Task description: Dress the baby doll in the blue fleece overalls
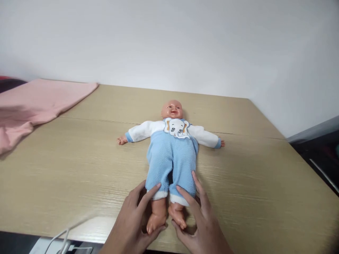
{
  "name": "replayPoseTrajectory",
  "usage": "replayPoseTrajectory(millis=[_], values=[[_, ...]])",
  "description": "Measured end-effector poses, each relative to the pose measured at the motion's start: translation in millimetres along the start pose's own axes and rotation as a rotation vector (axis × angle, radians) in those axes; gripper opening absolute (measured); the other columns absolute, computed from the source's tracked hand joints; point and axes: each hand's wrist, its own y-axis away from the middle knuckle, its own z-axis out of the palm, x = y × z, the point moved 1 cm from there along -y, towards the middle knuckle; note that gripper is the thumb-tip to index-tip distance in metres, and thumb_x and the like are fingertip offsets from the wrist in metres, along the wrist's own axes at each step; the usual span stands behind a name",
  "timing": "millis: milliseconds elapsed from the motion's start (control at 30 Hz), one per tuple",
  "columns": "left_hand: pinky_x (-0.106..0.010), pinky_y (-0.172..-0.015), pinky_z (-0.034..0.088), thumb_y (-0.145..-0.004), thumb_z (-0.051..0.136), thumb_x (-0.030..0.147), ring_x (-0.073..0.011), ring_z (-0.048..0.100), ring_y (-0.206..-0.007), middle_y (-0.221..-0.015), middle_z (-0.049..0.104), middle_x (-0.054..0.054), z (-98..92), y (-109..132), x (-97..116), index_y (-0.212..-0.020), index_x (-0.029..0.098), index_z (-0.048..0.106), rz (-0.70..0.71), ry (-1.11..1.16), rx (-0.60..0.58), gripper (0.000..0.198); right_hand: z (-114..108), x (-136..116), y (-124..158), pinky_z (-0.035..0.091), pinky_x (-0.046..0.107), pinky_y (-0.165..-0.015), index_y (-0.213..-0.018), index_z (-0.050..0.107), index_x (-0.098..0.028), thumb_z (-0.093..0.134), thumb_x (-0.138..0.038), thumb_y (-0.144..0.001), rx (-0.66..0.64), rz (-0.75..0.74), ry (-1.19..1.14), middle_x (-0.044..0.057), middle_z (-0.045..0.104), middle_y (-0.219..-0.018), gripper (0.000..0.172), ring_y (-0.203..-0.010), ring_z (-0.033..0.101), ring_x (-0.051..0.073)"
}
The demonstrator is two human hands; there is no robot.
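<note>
A baby doll [173,151] lies on its back on the wooden table, head away from me and arms spread to the sides. It wears a light blue and white fleece outfit with an elephant-face patch [176,128] on the chest. My left hand [134,218] curves around the doll's leg at the left, its index finger on the trouser cuff and its thumb by the foot. Around the other leg bends my right hand [200,218], fingers against the blue fabric and thumb near the toes. The bare feet show between my hands.
A pink cloth [45,102] is spread over the table's [87,176] left side. White cables [63,240] and a white box sit below the near left edge. A pale wall [169,46] rises behind, and dark objects stand beyond the right edge.
</note>
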Motion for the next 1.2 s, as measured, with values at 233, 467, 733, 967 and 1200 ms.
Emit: replayPoseTrajectory(millis=[233, 467, 733, 967, 1200], values=[[-0.052, -0.115, 0.062, -0.104, 0.073, 0.033, -0.0349, 0.062, -0.144, -0.16, 0.058, -0.012, -17.8, 1.0, -13.3, -0.172, 0.043, 0.041, -0.025, 0.096, -0.094, 0.075, -14.2, 9.4, 15.6, 0.068, 0.028, -0.105, -0.167, 0.052, -0.032, 0.047, -0.003, -0.1, -0.012, -0.045, -0.019, 0.008, 0.035, -0.184, 0.072, -0.143, 0.071, 0.025], [-0.046, -0.114, 0.063, -0.11, 0.058, 0.022, -0.0308, 0.061, -0.146, -0.16, 0.057, -0.011, -30.4, 10.2, -25.6, -0.174, 0.044, 0.038, 0.013, 0.054, -0.132, 0.07, -28.5, 32.0, 28.8, 0.066, 0.038, -0.112, -0.163, 0.056, -0.035, 0.057, -0.015, -0.11, 0.015, -0.077, 0.071, 0.009, 0.062, -0.163, 0.057, -0.144, 0.069, 0.027], [-0.046, -0.12, 0.062, -0.111, 0.059, 0.029, -0.0317, 0.06, -0.151, -0.17, 0.053, -0.011, -31.8, 24.9, -34.8, -0.178, 0.039, 0.028, -0.046, 0.027, -0.072, 0.075, -54.3, 48.2, 24.4, 0.06, 0.051, -0.117, -0.168, 0.047, -0.028, 0.066, -0.034, -0.107, 0.039, -0.065, 0.104, 0.014, 0.06, -0.161, 0.064, -0.148, 0.062, 0.034], [-0.057, -0.116, 0.063, -0.098, 0.08, 0.041, -0.0405, 0.059, -0.15, -0.168, 0.054, -0.014, -39.0, 19.1, -15.7, -0.173, 0.038, 0.036, -0.006, 0.014, 0.029, 0.087, -92.0, 114.7, -32.6, 0.051, 0.06, -0.121, -0.154, 0.056, -0.029, 0.061, -0.045, -0.11, 0.261, 0.025, 0.201, 0.014, 0.068, -0.147, 0.047, -0.14, 0.063, 0.037], [-0.064, -0.128, 0.046, -0.109, 0.067, 0.045, -0.0387, 0.045, -0.159, -0.171, 0.048, -0.012, -50.2, -78.6, 39.6, -0.162, 0.036, 0.047, 0.067, 0.136, 0.036, 0.057, -92.1, 188.8, -142.5, 0.042, 0.062, -0.127, -0.158, 0.053, -0.016, 0.068, -0.056, -0.103, 0.162, -0.093, 0.22, 0.025, 0.063, -0.156, 0.07, -0.149, 0.056, 0.043]])
